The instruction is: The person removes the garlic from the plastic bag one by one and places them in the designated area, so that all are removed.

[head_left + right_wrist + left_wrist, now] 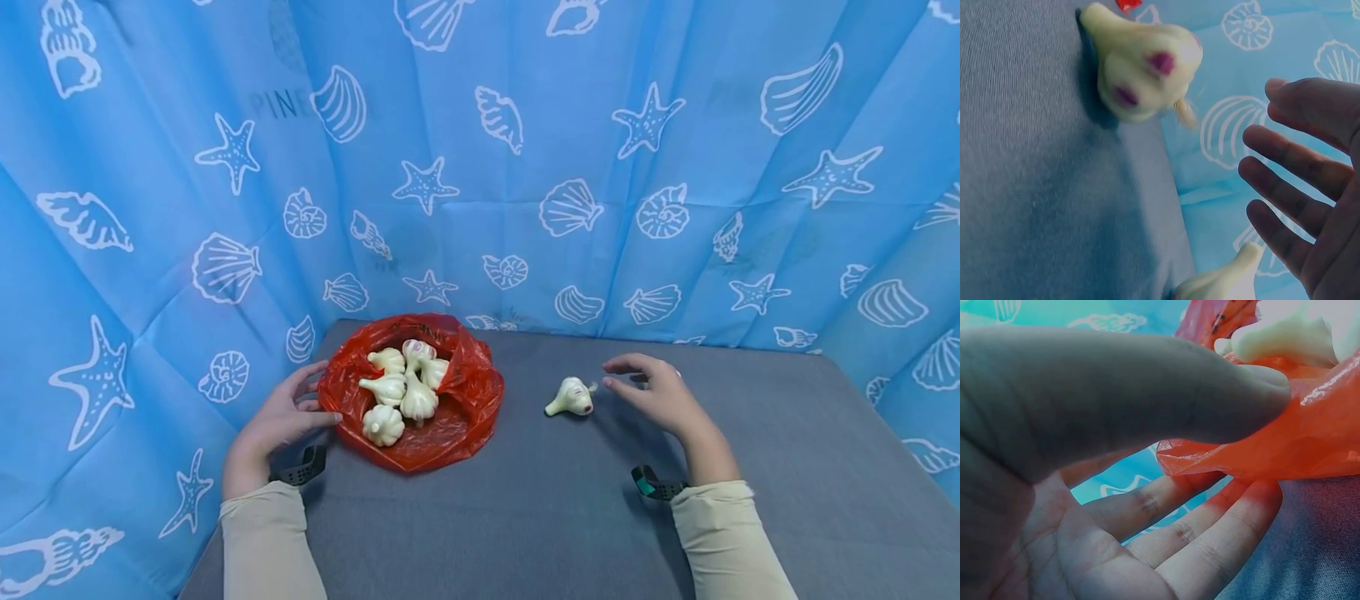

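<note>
A red plastic bag stands on the grey cloth with its mouth spread, and several garlic bulbs lie inside. At its left side is my left hand, thumb and fingers spread apart; in the left wrist view the thumb lies in front of the bag and the fingertips touch its lower edge. A single garlic bulb lies right of the bag. Just beyond it hovers my right hand, holding nothing. The right wrist view shows that garlic bulb and another bulb, partly cut off.
The grey cloth-covered table ends at a blue curtain with white shell and starfish prints, which rises behind it and at both sides. Dark wrist bands are on both wrists.
</note>
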`<action>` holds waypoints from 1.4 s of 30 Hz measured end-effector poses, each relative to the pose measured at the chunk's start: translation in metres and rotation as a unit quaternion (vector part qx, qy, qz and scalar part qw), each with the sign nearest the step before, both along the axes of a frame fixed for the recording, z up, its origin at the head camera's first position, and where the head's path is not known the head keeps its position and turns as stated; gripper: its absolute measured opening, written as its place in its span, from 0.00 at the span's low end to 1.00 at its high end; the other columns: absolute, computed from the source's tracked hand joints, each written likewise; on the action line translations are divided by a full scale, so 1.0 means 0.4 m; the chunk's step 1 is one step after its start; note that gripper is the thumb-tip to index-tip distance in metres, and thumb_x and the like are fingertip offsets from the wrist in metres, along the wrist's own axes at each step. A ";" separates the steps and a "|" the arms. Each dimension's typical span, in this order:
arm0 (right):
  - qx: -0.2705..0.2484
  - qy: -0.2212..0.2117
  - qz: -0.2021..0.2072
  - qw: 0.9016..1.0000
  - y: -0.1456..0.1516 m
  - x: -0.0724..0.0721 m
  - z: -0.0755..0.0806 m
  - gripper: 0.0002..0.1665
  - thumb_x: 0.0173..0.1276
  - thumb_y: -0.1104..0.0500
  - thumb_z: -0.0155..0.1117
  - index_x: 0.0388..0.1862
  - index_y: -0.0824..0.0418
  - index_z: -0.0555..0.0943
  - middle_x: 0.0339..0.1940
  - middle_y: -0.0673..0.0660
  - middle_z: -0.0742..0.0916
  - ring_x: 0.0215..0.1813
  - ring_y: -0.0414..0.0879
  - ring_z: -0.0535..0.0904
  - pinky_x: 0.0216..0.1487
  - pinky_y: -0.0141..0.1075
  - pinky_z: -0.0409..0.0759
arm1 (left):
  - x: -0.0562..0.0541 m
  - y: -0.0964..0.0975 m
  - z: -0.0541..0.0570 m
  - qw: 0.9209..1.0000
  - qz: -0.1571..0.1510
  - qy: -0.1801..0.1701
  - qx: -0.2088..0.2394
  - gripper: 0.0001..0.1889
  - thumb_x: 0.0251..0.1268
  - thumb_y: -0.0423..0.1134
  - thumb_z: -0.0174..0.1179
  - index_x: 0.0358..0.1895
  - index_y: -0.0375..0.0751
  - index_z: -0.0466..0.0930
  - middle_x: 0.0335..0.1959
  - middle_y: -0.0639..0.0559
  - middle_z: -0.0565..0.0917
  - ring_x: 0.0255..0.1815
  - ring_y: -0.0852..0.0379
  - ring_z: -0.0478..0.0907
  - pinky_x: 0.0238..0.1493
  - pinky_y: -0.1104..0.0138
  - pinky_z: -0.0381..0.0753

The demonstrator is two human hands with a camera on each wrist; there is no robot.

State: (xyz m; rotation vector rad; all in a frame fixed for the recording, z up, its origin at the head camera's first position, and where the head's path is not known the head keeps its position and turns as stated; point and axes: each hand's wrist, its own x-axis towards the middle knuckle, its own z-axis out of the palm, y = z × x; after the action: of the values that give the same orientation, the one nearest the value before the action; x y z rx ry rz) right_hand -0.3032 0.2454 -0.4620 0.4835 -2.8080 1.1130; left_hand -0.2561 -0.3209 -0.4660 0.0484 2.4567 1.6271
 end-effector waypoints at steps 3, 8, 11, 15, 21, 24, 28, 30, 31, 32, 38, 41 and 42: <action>-0.011 0.003 0.014 1.000 -0.011 0.002 0.005 0.18 0.80 0.55 0.66 0.60 0.64 0.85 0.58 0.65 0.89 0.63 0.63 0.83 0.67 0.65 0.80 | 0.001 0.000 0.002 1.000 0.001 0.001 0.000 0.53 0.66 0.33 0.73 0.87 0.39 0.46 0.79 0.25 0.63 0.71 0.28 0.75 0.60 0.54 0.89; -0.033 0.005 0.036 0.999 -0.034 0.005 0.009 0.17 0.79 0.55 0.67 0.59 0.63 0.85 0.58 0.64 0.89 0.63 0.63 0.84 0.68 0.65 0.79 | 0.002 -0.001 0.002 1.000 0.001 0.001 0.001 0.54 0.66 0.33 0.73 0.87 0.40 0.45 0.79 0.25 0.62 0.71 0.27 0.75 0.60 0.53 0.89; -0.048 0.007 0.059 0.997 -0.055 0.007 0.010 0.16 0.79 0.56 0.67 0.59 0.62 0.86 0.58 0.64 0.89 0.63 0.61 0.84 0.67 0.64 0.79 | 0.001 0.000 0.002 1.000 0.002 -0.001 0.001 0.54 0.66 0.34 0.73 0.87 0.41 0.45 0.80 0.26 0.62 0.72 0.27 0.74 0.61 0.52 0.88; -0.064 0.010 0.091 0.994 -0.091 0.015 0.012 0.15 0.79 0.57 0.66 0.60 0.60 0.86 0.58 0.62 0.90 0.62 0.59 0.85 0.65 0.63 0.81 | -0.001 0.002 0.001 1.000 0.004 -0.003 -0.001 0.53 0.66 0.33 0.73 0.87 0.42 0.46 0.80 0.26 0.62 0.72 0.27 0.74 0.62 0.51 0.88; -0.088 0.012 0.129 0.988 -0.151 0.028 0.019 0.15 0.78 0.57 0.68 0.59 0.57 0.87 0.58 0.60 0.90 0.61 0.60 0.85 0.63 0.62 0.83 | -0.003 0.005 0.004 1.000 0.000 0.005 -0.006 0.53 0.66 0.33 0.73 0.87 0.39 0.46 0.80 0.25 0.61 0.72 0.26 0.74 0.63 0.49 0.87; -0.098 0.015 0.147 0.984 -0.187 0.028 0.024 0.14 0.76 0.57 0.70 0.58 0.55 0.87 0.57 0.58 0.90 0.60 0.58 0.86 0.64 0.61 0.83 | 0.000 0.005 0.005 1.000 0.003 0.005 -0.004 0.53 0.66 0.33 0.73 0.87 0.39 0.46 0.81 0.26 0.61 0.72 0.27 0.75 0.63 0.49 0.87; -0.101 0.022 0.173 0.980 -0.241 0.024 0.034 0.14 0.75 0.57 0.71 0.57 0.53 0.87 0.56 0.55 0.90 0.59 0.50 0.86 0.63 0.59 0.85 | 0.004 0.003 0.005 1.000 0.002 0.006 0.000 0.53 0.66 0.32 0.72 0.87 0.39 0.45 0.80 0.25 0.61 0.71 0.27 0.75 0.63 0.50 0.87; -0.101 0.024 0.185 0.977 -0.268 0.022 0.038 0.14 0.75 0.57 0.71 0.57 0.53 0.88 0.56 0.56 0.91 0.59 0.48 0.86 0.62 0.57 0.86 | 0.004 0.003 0.004 1.000 0.002 0.007 0.002 0.53 0.66 0.32 0.72 0.87 0.39 0.46 0.80 0.25 0.62 0.71 0.27 0.75 0.63 0.49 0.87; -0.103 0.023 0.192 0.976 -0.282 0.022 0.040 0.14 0.75 0.57 0.71 0.57 0.52 0.88 0.56 0.56 0.90 0.59 0.49 0.86 0.61 0.56 0.86 | 0.003 0.003 0.004 1.000 0.002 0.007 0.002 0.53 0.66 0.32 0.72 0.87 0.39 0.45 0.80 0.25 0.62 0.71 0.27 0.75 0.63 0.49 0.87; -0.106 0.022 0.198 0.974 -0.295 0.021 0.041 0.14 0.75 0.57 0.71 0.57 0.52 0.88 0.57 0.58 0.90 0.59 0.50 0.86 0.61 0.55 0.86 | 0.003 0.003 0.004 1.000 0.004 0.006 0.002 0.52 0.66 0.32 0.72 0.87 0.39 0.46 0.80 0.25 0.62 0.72 0.27 0.75 0.63 0.49 0.87; -0.125 0.018 0.226 0.966 -0.375 0.022 0.035 0.13 0.75 0.58 0.71 0.56 0.55 0.88 0.56 0.61 0.90 0.57 0.58 0.86 0.58 0.56 0.87 | 0.001 0.003 0.005 1.000 0.002 0.004 0.004 0.52 0.67 0.33 0.72 0.87 0.39 0.46 0.81 0.26 0.61 0.72 0.27 0.74 0.63 0.49 0.87; -0.129 0.017 0.245 0.961 -0.420 0.024 0.026 0.13 0.74 0.58 0.71 0.56 0.56 0.88 0.56 0.63 0.89 0.57 0.61 0.86 0.57 0.59 0.87 | 0.003 0.002 0.005 1.000 0.000 0.007 0.007 0.53 0.66 0.32 0.72 0.87 0.38 0.45 0.80 0.25 0.61 0.72 0.27 0.74 0.63 0.49 0.87; -0.128 0.015 0.248 0.960 -0.435 0.026 0.024 0.13 0.74 0.58 0.72 0.56 0.55 0.88 0.56 0.61 0.89 0.57 0.60 0.86 0.56 0.59 0.87 | 0.004 0.001 0.005 1.000 0.002 0.007 0.009 0.53 0.66 0.32 0.72 0.87 0.38 0.46 0.80 0.25 0.61 0.72 0.27 0.74 0.62 0.49 0.87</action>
State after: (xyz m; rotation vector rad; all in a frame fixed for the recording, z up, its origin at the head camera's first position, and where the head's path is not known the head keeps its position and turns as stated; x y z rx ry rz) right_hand -0.2927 0.0715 -0.4525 1.2059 -2.5216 1.5045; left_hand -0.2546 -0.3203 -0.4641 0.0579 2.4547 1.6556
